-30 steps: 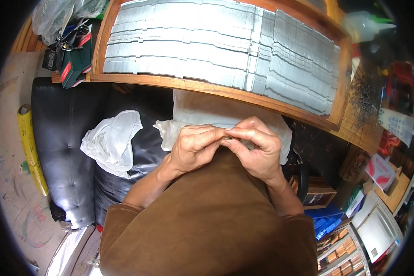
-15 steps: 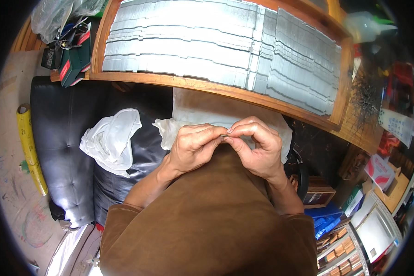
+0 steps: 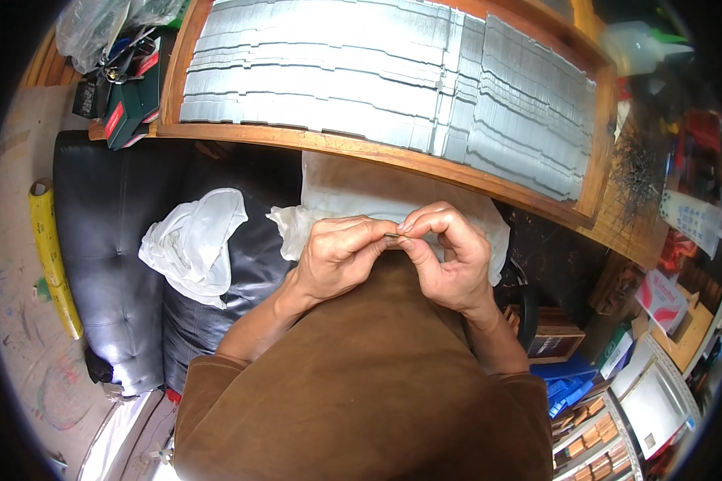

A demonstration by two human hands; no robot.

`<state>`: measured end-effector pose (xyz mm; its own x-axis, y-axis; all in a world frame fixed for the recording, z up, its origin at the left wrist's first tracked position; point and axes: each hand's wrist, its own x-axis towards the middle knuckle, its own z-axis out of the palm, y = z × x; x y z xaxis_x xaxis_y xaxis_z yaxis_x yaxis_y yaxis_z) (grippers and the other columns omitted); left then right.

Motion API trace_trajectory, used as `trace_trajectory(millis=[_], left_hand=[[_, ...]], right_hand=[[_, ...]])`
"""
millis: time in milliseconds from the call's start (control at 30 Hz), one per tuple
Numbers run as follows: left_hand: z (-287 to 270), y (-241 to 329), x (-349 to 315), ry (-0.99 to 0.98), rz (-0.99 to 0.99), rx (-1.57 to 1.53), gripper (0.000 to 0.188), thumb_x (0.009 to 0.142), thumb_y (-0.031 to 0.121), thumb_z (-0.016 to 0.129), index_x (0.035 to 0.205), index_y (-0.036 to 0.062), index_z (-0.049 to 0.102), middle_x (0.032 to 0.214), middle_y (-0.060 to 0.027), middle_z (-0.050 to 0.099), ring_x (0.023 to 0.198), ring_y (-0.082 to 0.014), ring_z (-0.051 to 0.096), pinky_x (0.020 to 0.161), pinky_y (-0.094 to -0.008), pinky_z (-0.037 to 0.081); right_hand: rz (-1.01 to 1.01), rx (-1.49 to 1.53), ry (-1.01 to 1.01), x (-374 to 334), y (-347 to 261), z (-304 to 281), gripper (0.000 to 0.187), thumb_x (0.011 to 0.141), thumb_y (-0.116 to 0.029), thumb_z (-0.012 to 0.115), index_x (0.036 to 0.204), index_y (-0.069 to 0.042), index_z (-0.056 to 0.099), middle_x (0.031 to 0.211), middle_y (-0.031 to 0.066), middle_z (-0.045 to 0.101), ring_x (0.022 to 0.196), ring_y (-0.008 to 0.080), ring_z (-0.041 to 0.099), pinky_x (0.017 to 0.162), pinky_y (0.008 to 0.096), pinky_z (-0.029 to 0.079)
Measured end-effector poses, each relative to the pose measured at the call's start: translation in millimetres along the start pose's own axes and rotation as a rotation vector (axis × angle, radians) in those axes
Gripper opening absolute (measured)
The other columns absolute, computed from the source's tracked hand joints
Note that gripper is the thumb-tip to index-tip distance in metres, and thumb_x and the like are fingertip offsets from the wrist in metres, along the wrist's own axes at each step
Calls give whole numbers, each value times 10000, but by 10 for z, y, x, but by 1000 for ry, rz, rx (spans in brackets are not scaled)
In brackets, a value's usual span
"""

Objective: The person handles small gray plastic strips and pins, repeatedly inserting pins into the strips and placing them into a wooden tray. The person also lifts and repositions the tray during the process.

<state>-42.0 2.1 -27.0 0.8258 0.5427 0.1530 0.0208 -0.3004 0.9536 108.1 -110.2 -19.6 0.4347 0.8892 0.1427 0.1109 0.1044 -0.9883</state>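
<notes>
Here, the left hand (image 3: 338,254) and right hand (image 3: 456,260) arch inward, fingers (image 3: 371,231) of both pinching a tiny thin piece (image 3: 392,235).

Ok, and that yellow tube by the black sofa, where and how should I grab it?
Probably around the middle of the yellow tube, coming from its left, over the floor: it's long, slim and round, and the black sofa runs close along its right. The left hand is nearer, but it's pinching a small piece.
</notes>
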Motion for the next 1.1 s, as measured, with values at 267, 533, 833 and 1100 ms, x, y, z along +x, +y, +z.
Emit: trace_trajectory(millis=[267, 533, 833, 1100], left_hand=[[3, -12, -31, -1, -40, 23, 207, 794, -72, 736, 992, -20, 711, 808, -147, 717, 674, -273, 697, 601, -326, 541], [-1, 12, -23, 0, -49, 36, 209, 792, -76, 735, 991, -17, 713, 803, -143, 717, 665, -263, 695, 589, -324, 535], [0, 16, -20, 1, -44, 28, 200, 796, -84, 728, 987, -28, 710, 830, -150, 729, 694, -267, 712, 610, -320, 555], [69, -12, 22, 6, -13, -8, 202, 804, -91, 720, 1000, -41, 719, 833, -151, 735, 710, -263, 725, 627, -316, 572]], right_hand=[[-67, -152, -31, 39, -70, -14, 138, 816, 73, 717, 892, 14, 618, 862, 132, 663, 766, 254, 662, 678, 327, 535], [-111, -173, -19, 33, -44, -2, 131, 826, 67, 716, 900, 15, 621, 858, 134, 659, 766, 252, 659, 684, 320, 533], [-131, -187, -23, 27, -37, 0, 126, 842, 58, 712, 912, 12, 619, 869, 130, 657, 766, 221, 657, 679, 298, 533], [-100, -251, 9, -6, -108, -120, 134, 822, 76, 666, 885, -3, 578, 836, 128, 623, 746, 261, 634, 671, 331, 519]])
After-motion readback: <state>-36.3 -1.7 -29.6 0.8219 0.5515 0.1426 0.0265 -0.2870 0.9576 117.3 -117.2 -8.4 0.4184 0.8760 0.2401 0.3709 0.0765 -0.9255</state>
